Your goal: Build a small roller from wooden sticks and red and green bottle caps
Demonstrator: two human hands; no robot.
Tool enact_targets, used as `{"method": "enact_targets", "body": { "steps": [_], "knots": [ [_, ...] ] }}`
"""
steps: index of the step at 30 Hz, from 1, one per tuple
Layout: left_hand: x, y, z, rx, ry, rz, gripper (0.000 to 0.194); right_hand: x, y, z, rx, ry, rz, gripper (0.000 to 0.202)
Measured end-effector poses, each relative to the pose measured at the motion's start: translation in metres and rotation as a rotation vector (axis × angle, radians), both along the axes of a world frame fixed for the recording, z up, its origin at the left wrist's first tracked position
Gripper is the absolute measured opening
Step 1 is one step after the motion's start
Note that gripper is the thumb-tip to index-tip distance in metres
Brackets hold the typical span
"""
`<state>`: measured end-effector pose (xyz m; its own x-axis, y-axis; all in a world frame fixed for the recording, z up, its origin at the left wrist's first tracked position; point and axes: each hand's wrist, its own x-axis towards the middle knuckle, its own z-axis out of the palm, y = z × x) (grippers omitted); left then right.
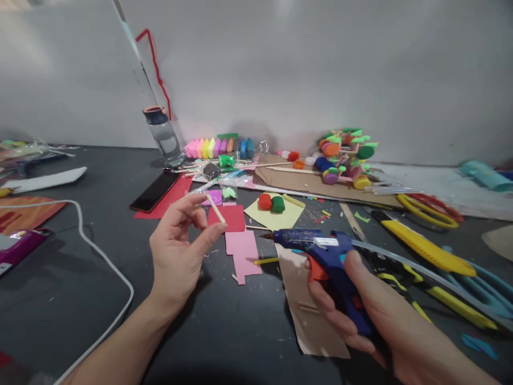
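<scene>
Pinched short stick point(216, 209) in nearly closed left hand point(178, 251). Gripped glue gun point(336, 256) in right hand point(385, 307), curled around handle point(358, 315). Held stick between hands, left of nozzle point(267, 235), clear of it.

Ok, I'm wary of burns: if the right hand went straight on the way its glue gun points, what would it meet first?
Probably the left hand, at its thumb tip, though one view leaves depth unclear.

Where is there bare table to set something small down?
Mostly bare tabletop lies between the left forearm and brown card, and another patch between white cable and phone. It's crowded right of the glue gun, among looped handles and a yellow cutter.
</scene>
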<state>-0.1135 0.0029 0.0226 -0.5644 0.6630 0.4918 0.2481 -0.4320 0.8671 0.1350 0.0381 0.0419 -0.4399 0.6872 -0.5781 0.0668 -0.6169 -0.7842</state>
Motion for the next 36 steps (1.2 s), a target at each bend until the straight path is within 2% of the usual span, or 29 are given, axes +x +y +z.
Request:
{"method": "enact_targets", "body": {
  "steps": [3,8,12,17,20,24,27,31,36],
  "knots": [
    [0.0,-0.002,0.003,0.019,-0.026,-0.015,0.04,-0.021,0.011,0.0,-0.004,0.09,0.078,0.062],
    [-0.001,-0.003,0.004,0.014,-0.046,-0.041,0.037,-0.066,0.038,-0.01,0.062,0.023,0.195,0.055],
    [0.0,-0.002,0.001,0.0,-0.041,-0.064,0.037,-0.076,0.055,-0.016,0.107,-0.074,0.298,0.044],
    [0.006,-0.004,-0.001,-0.016,0.0,-0.114,0.038,-0.059,0.068,-0.017,0.259,-0.223,0.425,0.03],
    [0.01,-0.006,-0.002,-0.03,0.039,-0.143,0.038,-0.042,0.068,-0.012,0.448,-0.351,0.409,0.02],
    [0.017,-0.011,-0.005,-0.067,0.109,-0.181,0.041,-0.008,0.054,0.0,0.754,-0.509,0.391,0.014],
    [0.027,-0.018,-0.01,-0.132,0.157,-0.245,0.042,0.02,0.034,0.006,0.955,-0.663,0.472,0.012],
    [0.043,-0.029,-0.019,-0.219,0.299,-0.383,0.04,0.042,0.008,-0.004,1.086,-0.776,0.649,0.011],
    [0.053,-0.033,-0.027,-0.273,0.53,-0.498,0.037,0.039,-0.001,-0.021,1.13,-0.789,0.752,0.016]
  ]
}}
